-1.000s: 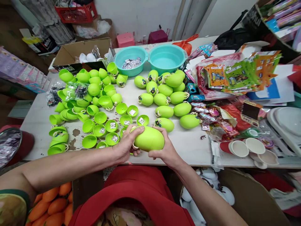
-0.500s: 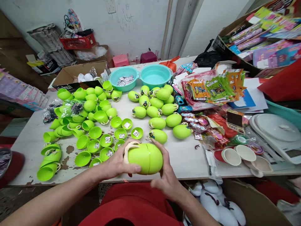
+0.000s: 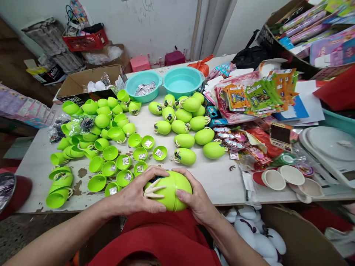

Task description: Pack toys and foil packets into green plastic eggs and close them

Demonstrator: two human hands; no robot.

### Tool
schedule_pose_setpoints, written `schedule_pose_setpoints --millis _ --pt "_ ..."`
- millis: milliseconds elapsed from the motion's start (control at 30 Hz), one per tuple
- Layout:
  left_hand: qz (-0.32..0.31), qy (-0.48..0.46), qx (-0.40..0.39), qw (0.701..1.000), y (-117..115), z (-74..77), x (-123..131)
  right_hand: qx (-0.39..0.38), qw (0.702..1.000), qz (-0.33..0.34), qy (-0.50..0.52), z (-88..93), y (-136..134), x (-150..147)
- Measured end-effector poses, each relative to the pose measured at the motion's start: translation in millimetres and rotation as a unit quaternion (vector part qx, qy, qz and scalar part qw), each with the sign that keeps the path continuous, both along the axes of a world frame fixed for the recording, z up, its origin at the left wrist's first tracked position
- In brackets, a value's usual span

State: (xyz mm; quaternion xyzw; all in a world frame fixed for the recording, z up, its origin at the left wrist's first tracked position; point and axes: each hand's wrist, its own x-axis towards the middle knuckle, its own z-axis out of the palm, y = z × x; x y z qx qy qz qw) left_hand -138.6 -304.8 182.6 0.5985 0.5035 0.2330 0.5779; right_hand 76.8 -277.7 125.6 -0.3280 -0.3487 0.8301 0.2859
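Basin [image 3: 146, 98]: silvery packets [image 3: 145, 88] | some half-shells [image 3: 164, 152]: packets | left hand [image 3: 133, 194], right hand [image 3: 200, 199]: clasping green egg [image 3: 169, 187]

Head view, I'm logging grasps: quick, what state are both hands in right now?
Left hand: closed, holding the green egg by one end.
Right hand: closed, holding the same egg's other end.

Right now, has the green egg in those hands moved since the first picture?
Yes, the egg came nearer the table's front edge, which it now overlaps in view.

Smooth, faintly glossy plastic egg [image 3: 169, 189], smooth plastic basins [image 3: 183, 84], matt tabletop [image 3: 215, 183] with rough, flaked patches [image 3: 82, 172]
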Motion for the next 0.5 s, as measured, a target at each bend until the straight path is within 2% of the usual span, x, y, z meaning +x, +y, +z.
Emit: schedule_pose_setpoints --millis 200,267,333,400,500 --pt "-0.016 0.025 -0.013 0.999 11.3 5.2 4.9 0.003 1.0 -0.011 -0.019 -1.8 1.5 -0.7" --pt "0.006 0.02 -0.057 0.998 13.9 2.9 8.1 -0.024 0.999 -0.042 -0.024 -4.9 0.3 -3.4" --pt "0.054 -0.011 -0.142 0.988 16.3 -0.3 11.6 -0.052 0.996 -0.067 -0.008 -7.6 1.1 -4.6" --pt "0.099 -0.051 -0.217 0.97 18.5 -2.3 15.3 -0.073 0.996 -0.039 0.02 -9.2 4.7 -2.9" --pt "0.131 -0.092 -0.259 0.952 18.6 -1.0 23.0 -0.078 0.996 0.035 0.023 -9.7 10.8 2.9"
